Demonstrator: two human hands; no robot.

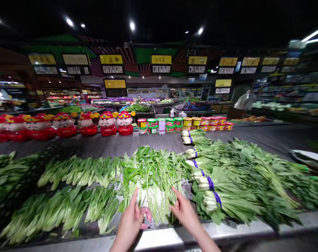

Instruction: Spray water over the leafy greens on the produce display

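My left hand (129,221) is at the near edge of a produce stand, its fingers curled round a small pink roll (145,214) that looks like tape. My right hand (183,210) reaches to the stem ends of a loose pile of thin-stemmed leafy greens (153,175); its fingers are stretched out and touch the stems. The pile lies on a perforated metal shelf (114,143) between both hands.
Bundles of greens tied with purple bands (210,183) lie to the right, loose leafy greens (77,171) to the left. Red figurine jars (108,124) and coloured tubs (174,124) line the back of the stand. Price signs (161,64) hang above further counters.
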